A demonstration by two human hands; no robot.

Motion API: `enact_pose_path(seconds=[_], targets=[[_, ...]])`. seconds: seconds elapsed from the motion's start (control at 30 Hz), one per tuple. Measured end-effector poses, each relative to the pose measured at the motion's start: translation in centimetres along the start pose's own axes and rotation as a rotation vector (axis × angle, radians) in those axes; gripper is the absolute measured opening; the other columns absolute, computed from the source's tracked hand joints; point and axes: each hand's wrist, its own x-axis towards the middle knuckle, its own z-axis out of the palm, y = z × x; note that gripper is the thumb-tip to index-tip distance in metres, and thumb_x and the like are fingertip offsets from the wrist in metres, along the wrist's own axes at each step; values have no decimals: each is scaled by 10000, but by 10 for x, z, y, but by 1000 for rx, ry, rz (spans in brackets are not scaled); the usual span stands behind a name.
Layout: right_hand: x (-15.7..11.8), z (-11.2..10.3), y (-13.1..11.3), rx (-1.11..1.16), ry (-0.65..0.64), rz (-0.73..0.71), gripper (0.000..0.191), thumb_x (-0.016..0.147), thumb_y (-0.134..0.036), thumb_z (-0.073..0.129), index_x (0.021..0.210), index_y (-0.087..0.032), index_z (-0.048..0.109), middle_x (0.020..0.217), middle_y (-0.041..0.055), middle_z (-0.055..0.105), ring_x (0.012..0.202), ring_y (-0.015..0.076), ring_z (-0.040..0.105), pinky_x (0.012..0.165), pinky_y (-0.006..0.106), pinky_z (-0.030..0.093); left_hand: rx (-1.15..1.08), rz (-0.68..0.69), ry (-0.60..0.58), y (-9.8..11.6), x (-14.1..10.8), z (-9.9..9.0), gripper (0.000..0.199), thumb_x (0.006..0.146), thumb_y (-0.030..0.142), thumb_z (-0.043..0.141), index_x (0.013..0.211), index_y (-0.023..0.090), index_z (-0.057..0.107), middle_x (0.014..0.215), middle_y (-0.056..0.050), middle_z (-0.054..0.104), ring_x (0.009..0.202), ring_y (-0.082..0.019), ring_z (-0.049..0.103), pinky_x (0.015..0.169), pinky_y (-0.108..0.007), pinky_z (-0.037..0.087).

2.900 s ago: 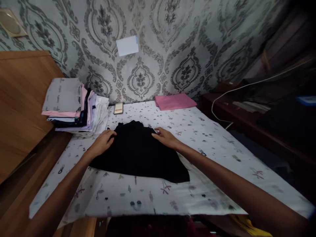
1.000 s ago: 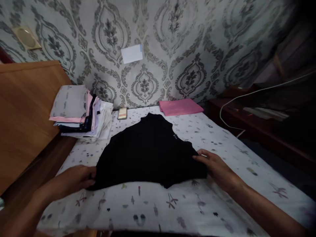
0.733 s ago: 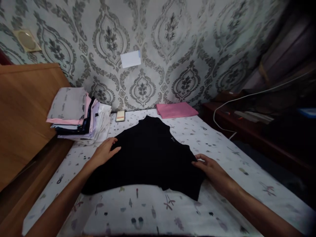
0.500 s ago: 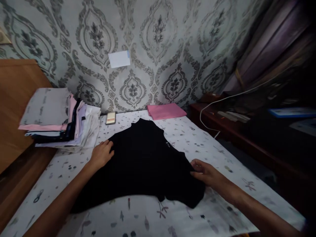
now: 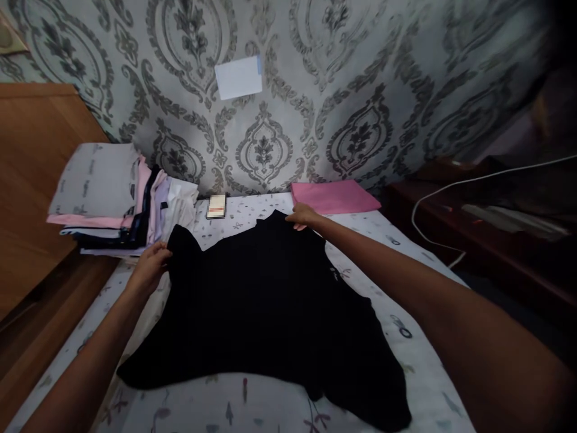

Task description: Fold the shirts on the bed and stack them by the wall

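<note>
A black garment (image 5: 261, 307) lies spread over a white printed sheet (image 5: 265, 409). My left hand (image 5: 151, 264) pinches the garment's upper left corner, which stands up beside the stack of clothes. At the top edge, near the pink cloth, my right hand (image 5: 303, 216) has its fingers closed on the fabric. A small white mark shows on the garment's right side. Its lower right part hangs toward the near edge of the view.
Folded clothes (image 5: 97, 186) are stacked at the left by a wooden panel (image 5: 36, 180). A small card-like item (image 5: 217, 205) and folded pink cloth (image 5: 336, 197) lie by the wall. A white cable (image 5: 417, 222) crosses the dark red furniture (image 5: 496, 258) at right.
My right hand has moved from the garment's right edge to its top edge. My left hand has shifted left and now lifts a corner. The view has moved closer.
</note>
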Motion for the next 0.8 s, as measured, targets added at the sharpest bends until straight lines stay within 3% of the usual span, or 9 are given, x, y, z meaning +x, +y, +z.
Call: enact_pose_path(seconds=[0.13, 0.27, 0.4, 0.57, 0.7, 0.8], targets=[[13, 7, 6, 80, 32, 1, 191, 659, -40, 803, 703, -121, 637, 471, 31, 569, 655, 247, 681, 597, 291, 511, -49, -23, -54, -5, -2, 2, 338, 482, 292, 716, 773, 184, 583, 611, 58, 603, 541, -104, 537, 517, -200, 401], [2, 2, 16, 299, 133, -4, 259, 748, -87, 757, 664, -176, 529, 472, -25, 501, 554, 170, 634, 514, 239, 477, -5, 19, -130, -2, -2, 7, 402, 501, 354, 785, 833, 172, 651, 670, 26, 654, 647, -153, 611, 600, -241, 462], [-21, -21, 33, 565, 275, -63, 274, 862, -160, 656, 750, -218, 413, 617, -43, 511, 574, 119, 658, 503, 188, 507, 42, 165, 5, 13, -4, 4, 424, 577, 462, 763, 883, 192, 646, 715, 37, 646, 655, -146, 583, 620, -248, 472], [-34, -66, 58, 974, 568, -339, 250, 852, -277, 681, 887, -242, 436, 803, -36, 551, 723, 137, 721, 647, 227, 581, 130, 332, 139, 28, 5, -1, 323, 700, 463, 664, 866, 194, 597, 708, 48, 569, 663, -132, 525, 631, -239, 442], [-14, -80, 47, 826, 709, -419, 212, 892, -364, 616, 1002, -252, 473, 953, 6, 616, 848, 155, 706, 725, 247, 570, 385, 452, 259, 25, 27, 12, 238, 771, 368, 516, 903, 186, 596, 738, -3, 592, 720, -187, 572, 695, -297, 470], [5, -70, 29, 487, 566, -351, 247, 932, -297, 498, 1172, -237, 494, 1143, 59, 649, 1005, 182, 660, 804, 266, 551, 789, 516, 312, 16, 42, 28, 315, 852, 305, 398, 1056, 184, 605, 823, -72, 648, 841, -269, 649, 789, -369, 487]])
